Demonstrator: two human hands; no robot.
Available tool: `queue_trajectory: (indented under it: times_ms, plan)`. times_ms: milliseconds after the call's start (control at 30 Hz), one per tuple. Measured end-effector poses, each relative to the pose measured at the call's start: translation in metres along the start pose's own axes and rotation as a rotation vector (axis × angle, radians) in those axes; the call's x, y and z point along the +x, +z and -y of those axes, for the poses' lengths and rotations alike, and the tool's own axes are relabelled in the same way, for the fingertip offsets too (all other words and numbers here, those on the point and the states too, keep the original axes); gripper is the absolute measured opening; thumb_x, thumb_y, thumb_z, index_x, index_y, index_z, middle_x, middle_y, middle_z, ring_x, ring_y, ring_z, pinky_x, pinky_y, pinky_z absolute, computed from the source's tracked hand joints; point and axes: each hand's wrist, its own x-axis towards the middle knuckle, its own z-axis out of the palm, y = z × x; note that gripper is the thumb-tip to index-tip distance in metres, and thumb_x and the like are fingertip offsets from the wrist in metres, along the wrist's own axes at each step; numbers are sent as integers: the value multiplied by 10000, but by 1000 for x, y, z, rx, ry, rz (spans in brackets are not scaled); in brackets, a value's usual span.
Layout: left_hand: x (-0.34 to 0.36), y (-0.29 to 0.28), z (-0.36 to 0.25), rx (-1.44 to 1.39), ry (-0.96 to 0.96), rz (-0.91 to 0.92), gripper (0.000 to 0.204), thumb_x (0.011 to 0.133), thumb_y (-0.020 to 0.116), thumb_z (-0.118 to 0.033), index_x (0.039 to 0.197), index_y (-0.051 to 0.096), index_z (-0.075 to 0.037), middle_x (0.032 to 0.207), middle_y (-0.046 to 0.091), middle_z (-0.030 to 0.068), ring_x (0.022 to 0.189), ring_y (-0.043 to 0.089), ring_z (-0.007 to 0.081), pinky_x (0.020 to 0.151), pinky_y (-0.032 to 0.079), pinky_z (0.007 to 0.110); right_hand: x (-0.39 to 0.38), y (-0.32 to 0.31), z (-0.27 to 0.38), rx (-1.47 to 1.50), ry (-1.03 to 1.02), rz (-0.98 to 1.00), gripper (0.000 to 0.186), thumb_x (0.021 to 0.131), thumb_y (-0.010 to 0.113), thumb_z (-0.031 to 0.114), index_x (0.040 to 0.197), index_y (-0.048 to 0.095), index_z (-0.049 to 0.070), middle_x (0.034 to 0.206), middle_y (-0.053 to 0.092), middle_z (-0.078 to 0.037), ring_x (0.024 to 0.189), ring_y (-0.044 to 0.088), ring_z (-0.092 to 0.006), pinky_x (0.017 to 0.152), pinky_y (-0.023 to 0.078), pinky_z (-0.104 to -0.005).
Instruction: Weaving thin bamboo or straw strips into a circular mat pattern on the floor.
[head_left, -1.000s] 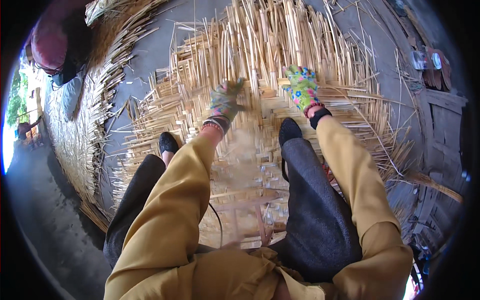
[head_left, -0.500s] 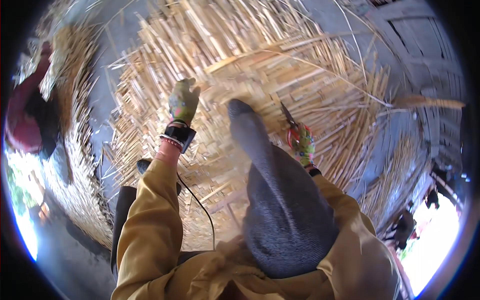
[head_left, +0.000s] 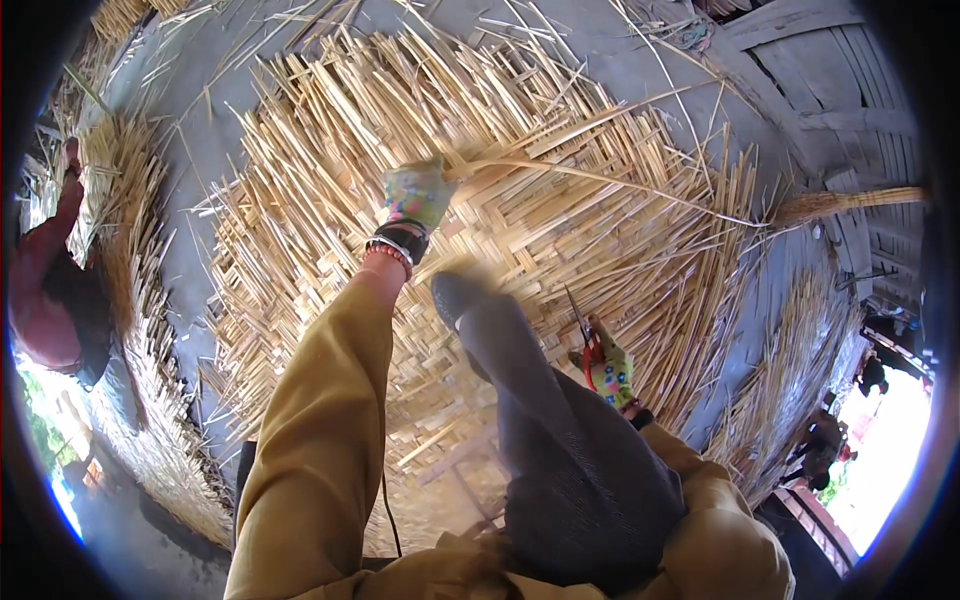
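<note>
No lettering, labels, brands, numbers or signs can be read on anything in the head camera's view.

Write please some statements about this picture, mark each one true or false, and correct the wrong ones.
1. The right hand holds scissors. True.
2. The scissors' handles are blue. False: the handles are red.
3. The left hand is over the woven mat. True.
4. The left hand is bare. False: it wears a flowered glove.
5. A straw bundle lies right of the mat. True.
</note>
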Motion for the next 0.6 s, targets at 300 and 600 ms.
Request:
queue_trajectory:
  times_ms: [300,600]
  plan:
    - [30,-39,-87,-503,116,312,419,697,630,-452,899,645,-85,740,626,93,689,594,213,635,454,314,47,58,69,235,-235,312,635,781,581,416,1269,342,87,957,498,-35,816,475,-133,709,413,-249]
    - [16,-11,-104,-576,165,197,263,706,613,-332,837,652,-108,751,626,105,736,603,252,670,457,352,112,46,84,489,-137,249,283,838,527,327,986,517,86,733,537,-12,544,511,-135,461,448,-291]
